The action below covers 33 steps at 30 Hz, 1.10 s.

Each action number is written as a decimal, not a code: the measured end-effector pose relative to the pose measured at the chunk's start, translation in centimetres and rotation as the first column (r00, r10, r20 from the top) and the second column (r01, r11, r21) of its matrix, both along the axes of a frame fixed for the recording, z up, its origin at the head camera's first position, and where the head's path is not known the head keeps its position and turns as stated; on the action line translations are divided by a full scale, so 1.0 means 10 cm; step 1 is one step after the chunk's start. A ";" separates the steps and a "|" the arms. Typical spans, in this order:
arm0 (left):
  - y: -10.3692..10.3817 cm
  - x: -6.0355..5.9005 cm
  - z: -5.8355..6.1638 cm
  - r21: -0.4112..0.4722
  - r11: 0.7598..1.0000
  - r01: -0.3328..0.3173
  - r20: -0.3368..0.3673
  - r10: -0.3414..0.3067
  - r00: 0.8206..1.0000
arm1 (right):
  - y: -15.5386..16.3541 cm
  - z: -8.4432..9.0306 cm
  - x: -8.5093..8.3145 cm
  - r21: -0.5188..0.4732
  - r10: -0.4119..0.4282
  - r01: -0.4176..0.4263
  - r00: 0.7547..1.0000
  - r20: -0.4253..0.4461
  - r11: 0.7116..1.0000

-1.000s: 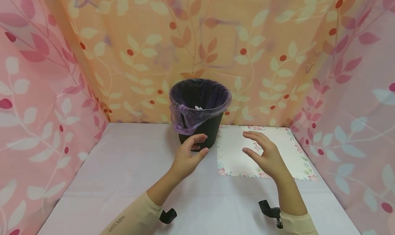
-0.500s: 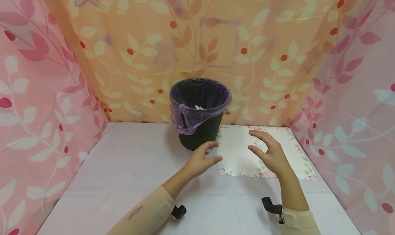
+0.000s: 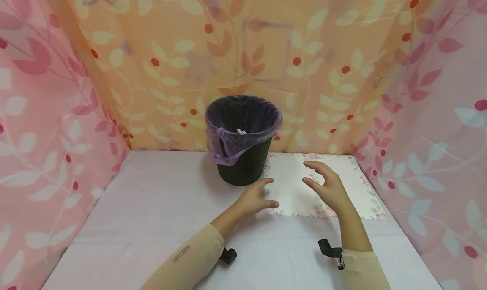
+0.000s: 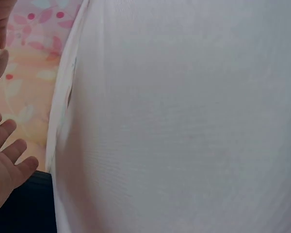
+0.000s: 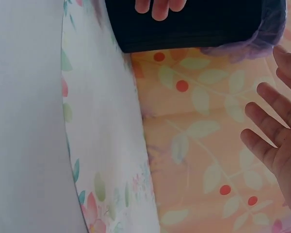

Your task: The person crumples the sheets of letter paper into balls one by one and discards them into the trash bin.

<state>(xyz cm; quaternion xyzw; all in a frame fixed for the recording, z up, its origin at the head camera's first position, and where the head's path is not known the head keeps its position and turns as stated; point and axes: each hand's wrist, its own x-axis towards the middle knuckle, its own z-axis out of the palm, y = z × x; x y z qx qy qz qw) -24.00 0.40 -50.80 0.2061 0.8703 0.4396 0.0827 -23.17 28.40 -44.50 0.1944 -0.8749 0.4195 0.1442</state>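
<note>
A round black ribbed plastic bin (image 3: 245, 168) is standing on a pale lilac tablecloth (image 3: 152, 205), close to the back. A translucent purple liner bag (image 3: 225, 148) is hanging over its rim, and a white crumpled scrap (image 3: 242, 131) is lying inside. Leaf-patterned orange and pink curtains (image 3: 228, 40) are enclosing the table.

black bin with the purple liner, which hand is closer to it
Left. The left hand lies just in front of the black bin, near its base, fingers relaxed. The right hand hovers off to the bin's right over the floral sheet, farther away.
</note>
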 end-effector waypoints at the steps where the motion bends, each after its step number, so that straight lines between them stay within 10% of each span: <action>1: 0.00 -0.02 -0.02 -0.014 1.000 0.022 0.001 -0.022 1.000 | 0.01 -0.01 -0.02 0.004 0.001 -0.001 1.000 -0.001 1.000; 11: -0.02 -0.08 -0.17 -0.171 0.977 0.128 0.009 -0.129 0.992 | 0.27 -0.20 -0.42 0.111 -0.066 0.047 0.981 0.182 0.993; 33: 0.05 -0.11 -0.29 -0.273 0.962 0.007 -0.111 -0.039 0.993 | 0.46 -0.59 -1.34 0.189 -0.109 0.021 0.878 0.466 0.982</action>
